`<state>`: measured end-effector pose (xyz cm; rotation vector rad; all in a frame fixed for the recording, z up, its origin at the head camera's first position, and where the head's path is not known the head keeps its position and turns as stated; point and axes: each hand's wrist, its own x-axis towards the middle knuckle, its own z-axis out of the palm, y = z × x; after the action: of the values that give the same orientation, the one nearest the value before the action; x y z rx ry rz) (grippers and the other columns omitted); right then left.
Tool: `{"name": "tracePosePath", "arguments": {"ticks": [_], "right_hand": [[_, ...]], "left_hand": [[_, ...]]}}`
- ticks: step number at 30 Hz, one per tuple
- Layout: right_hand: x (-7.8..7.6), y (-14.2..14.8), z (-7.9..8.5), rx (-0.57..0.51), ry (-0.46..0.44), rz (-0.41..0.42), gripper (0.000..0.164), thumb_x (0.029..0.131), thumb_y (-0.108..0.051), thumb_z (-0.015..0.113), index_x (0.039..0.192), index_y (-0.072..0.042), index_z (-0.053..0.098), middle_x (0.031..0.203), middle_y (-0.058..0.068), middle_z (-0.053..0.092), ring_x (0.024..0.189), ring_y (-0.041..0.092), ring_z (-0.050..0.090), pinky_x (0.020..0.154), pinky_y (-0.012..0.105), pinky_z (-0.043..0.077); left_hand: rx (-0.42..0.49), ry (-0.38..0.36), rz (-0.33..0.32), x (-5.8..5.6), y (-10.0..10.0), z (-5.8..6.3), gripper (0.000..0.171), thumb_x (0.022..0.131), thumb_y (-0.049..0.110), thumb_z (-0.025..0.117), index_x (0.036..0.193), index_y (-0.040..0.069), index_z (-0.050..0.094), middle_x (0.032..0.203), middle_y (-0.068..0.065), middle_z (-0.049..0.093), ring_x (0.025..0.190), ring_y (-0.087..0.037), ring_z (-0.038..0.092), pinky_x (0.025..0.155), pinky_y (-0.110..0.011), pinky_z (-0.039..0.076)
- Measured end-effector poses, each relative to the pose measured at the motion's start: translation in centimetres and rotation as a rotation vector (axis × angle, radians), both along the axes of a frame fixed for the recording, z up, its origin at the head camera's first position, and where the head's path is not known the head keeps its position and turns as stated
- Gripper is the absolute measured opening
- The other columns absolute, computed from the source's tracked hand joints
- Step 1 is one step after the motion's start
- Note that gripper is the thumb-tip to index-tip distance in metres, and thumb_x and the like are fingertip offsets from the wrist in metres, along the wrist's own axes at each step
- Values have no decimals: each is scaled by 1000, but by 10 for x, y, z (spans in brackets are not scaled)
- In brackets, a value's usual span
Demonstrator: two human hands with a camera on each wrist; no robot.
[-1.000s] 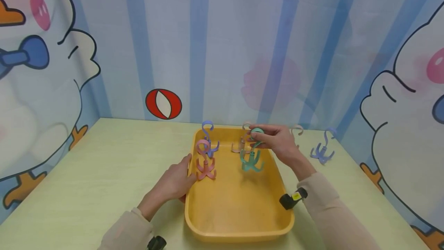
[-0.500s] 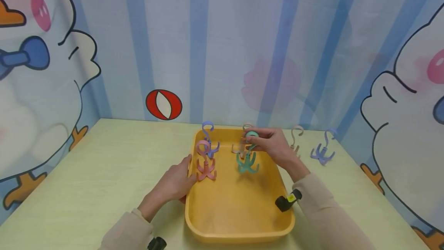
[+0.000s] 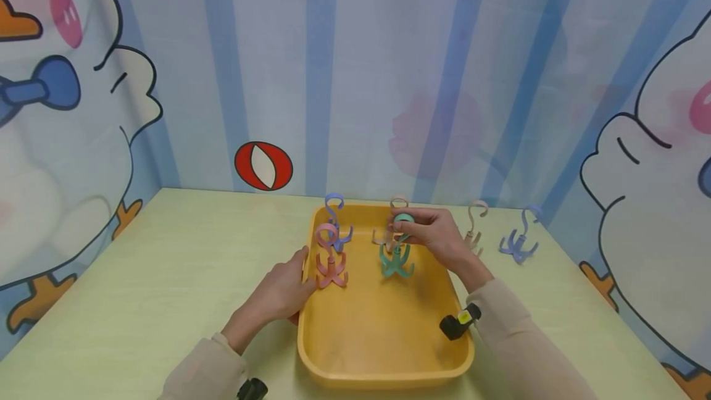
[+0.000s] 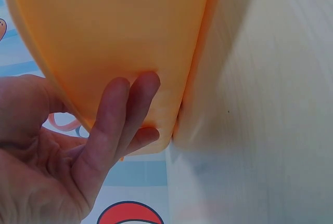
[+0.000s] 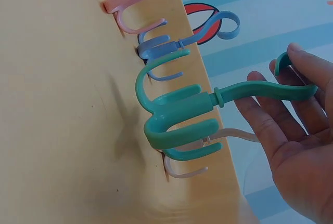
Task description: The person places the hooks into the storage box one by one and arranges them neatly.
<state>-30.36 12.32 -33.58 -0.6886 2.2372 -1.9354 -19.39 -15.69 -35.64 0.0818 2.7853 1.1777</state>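
Note:
My right hand pinches the curved top of a green four-pronged hook hanger over the yellow tray. In the right wrist view the green hanger's prongs hang above the tray floor, apart from their shadow. My left hand grips the tray's left side, thumb at the rim and fingers against the outer wall. Inside the tray stand a pink hook hanger, a blue-purple one behind it, and a pale beige one, partly hidden by my right hand.
On the table, right of the tray, stand another beige hook hanger and a blue-purple one. A striped cloth backdrop with printed ducks rises behind the table and at both sides.
My right hand has moved slightly left and a little down with the green hook hanger, then almost stopped. The left hand keeps its grip on the tray.

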Motion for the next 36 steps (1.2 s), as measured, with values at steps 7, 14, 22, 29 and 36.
{"name": "tracePosePath", "arguments": {"ticks": [7,14,22,29,36], "right_hand": [[-3,0,-4,28,-2,-8,36,86,-22,70,117,-4,68,110,16,68,105,40,62,83,44,55],[-3,0,-9,38,-27,-12,32,85,-24,70,114,-9,71,114,13,67,108,38,61,82,41,56],[-5,0,-14,45,-13,-2,32,85,-27,70,112,-9,71,112,11,68,109,40,60,87,48,53],[-6,1,-16,30,-24,-7,34,85,-25,70,114,-7,70,112,11,68,109,39,60,86,47,54],[-7,1,-13,9,-44,-6,40,85,-24,71,118,-2,66,117,17,65,107,44,59,91,50,51]], "left_hand": [[0,-9,3,0,0,0,70,93,19,53,151,4,18,89,-13,59,44,-16,60,41,-29,51],[6,-16,3,0,0,1,70,93,18,52,151,4,17,88,-12,59,45,-16,60,41,-29,51],[11,-12,1,0,0,1,69,93,17,52,151,4,17,86,-12,59,44,-17,60,41,-31,52],[5,-12,1,0,0,-1,70,93,20,53,151,4,17,85,-12,59,43,-16,60,41,-29,51],[3,-13,1,-1,1,-1,70,94,19,52,151,4,17,86,-12,60,43,-16,60,41,-29,51]]}}
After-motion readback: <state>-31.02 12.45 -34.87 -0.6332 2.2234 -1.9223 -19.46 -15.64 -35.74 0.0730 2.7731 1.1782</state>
